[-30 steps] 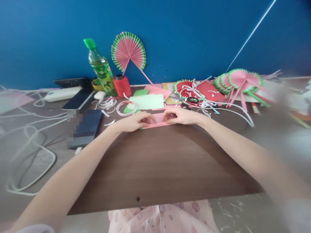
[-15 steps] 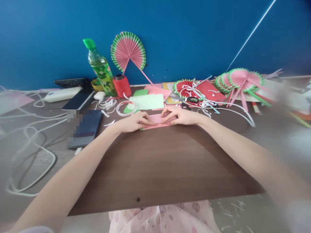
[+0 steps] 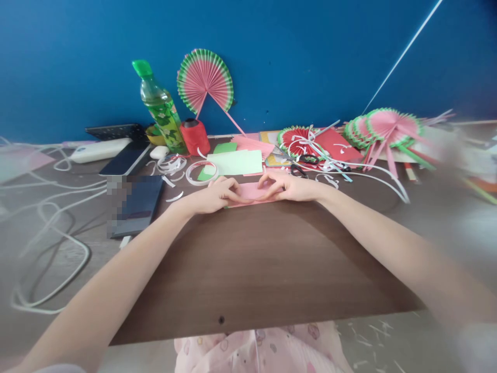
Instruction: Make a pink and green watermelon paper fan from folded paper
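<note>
A pink paper strip with a green edge [image 3: 252, 192] lies flat on the brown desk [image 3: 248, 269]. My left hand [image 3: 213, 195] pinches its left end, fingers curled onto the paper. My right hand [image 3: 291, 186] pinches the right end, fingertips pressed on the sheet. The two hands almost meet over the middle of the strip. Just behind them lie a pale green sheet [image 3: 236, 162] and pink sheets [image 3: 252, 145].
A green bottle [image 3: 160, 109], red thread spool [image 3: 194, 137] and a standing paper fan [image 3: 205, 83] line the blue wall. Scissors [image 3: 301, 165], white strips and more fans [image 3: 388, 129] lie to the right. A dark phone [image 3: 137, 204] and white cables [image 3: 46, 228] lie to the left.
My fingers have crept closer together along the pink strip, pressing it. The view has barely shifted.
</note>
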{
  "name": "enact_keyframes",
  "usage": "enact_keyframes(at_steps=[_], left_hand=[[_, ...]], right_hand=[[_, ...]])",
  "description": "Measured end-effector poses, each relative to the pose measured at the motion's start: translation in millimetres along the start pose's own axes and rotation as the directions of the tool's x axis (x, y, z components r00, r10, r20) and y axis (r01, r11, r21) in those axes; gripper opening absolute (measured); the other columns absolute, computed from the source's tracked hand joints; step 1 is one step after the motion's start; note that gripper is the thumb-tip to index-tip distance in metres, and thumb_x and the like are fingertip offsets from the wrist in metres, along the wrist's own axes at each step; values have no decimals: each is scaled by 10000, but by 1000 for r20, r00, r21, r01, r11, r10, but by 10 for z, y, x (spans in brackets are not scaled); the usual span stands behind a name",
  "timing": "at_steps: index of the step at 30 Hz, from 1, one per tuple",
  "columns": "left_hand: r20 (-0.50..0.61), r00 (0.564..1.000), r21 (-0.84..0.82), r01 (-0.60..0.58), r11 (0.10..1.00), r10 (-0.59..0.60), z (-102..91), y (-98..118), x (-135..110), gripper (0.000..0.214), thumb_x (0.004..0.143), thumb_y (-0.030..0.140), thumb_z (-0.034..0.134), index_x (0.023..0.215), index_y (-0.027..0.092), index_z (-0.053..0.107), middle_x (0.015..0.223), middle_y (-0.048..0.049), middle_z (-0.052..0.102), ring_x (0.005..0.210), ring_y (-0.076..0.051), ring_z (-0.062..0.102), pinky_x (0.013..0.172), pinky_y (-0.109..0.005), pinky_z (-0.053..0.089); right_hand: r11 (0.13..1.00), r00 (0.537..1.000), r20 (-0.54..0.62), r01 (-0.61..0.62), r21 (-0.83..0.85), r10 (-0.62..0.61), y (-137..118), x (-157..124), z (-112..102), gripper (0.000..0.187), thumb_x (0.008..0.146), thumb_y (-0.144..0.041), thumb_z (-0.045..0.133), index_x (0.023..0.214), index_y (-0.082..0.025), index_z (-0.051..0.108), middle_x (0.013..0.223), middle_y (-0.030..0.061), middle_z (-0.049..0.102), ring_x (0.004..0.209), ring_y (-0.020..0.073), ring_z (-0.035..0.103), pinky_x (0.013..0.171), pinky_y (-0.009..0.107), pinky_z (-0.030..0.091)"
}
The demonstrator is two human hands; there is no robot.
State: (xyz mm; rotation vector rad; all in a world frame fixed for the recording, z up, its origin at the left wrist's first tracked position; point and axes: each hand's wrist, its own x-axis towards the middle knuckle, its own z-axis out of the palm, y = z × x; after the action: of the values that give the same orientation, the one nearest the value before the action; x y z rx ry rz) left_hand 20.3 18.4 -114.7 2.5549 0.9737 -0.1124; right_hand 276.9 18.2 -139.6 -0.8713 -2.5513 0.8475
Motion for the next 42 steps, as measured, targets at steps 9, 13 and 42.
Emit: enact_keyframes(at_steps=[9,13,42], left_hand=[[-8,1000,-78,18,997,-19,-44,23,-9,387,836,206,403,1106,353,638,1028,-27,511,1045,-189,409,998,-372,270],[-50,999,-199,-13,980,3,-115,99,-38,330,845,290,387,1000,239,674,1025,-34,563,970,-158,507,930,-291,362],[-213,968,-109,112,988,-133,-177,108,-62,305,794,220,465,1040,148,631,1033,-62,660,904,-171,590,842,-298,450]], right_hand=[[1000,999,-44,-12,-19,11,-70,4,-9,191,775,-283,617,932,-283,726,1036,55,508,985,189,490,955,400,364],[998,998,-52,-48,-28,46,-178,14,-24,177,781,-269,603,903,-253,730,913,45,526,860,165,517,835,341,419],[965,965,-41,-260,-34,258,-317,-27,-240,212,724,-192,551,893,-169,677,890,50,672,766,155,581,677,282,444]])
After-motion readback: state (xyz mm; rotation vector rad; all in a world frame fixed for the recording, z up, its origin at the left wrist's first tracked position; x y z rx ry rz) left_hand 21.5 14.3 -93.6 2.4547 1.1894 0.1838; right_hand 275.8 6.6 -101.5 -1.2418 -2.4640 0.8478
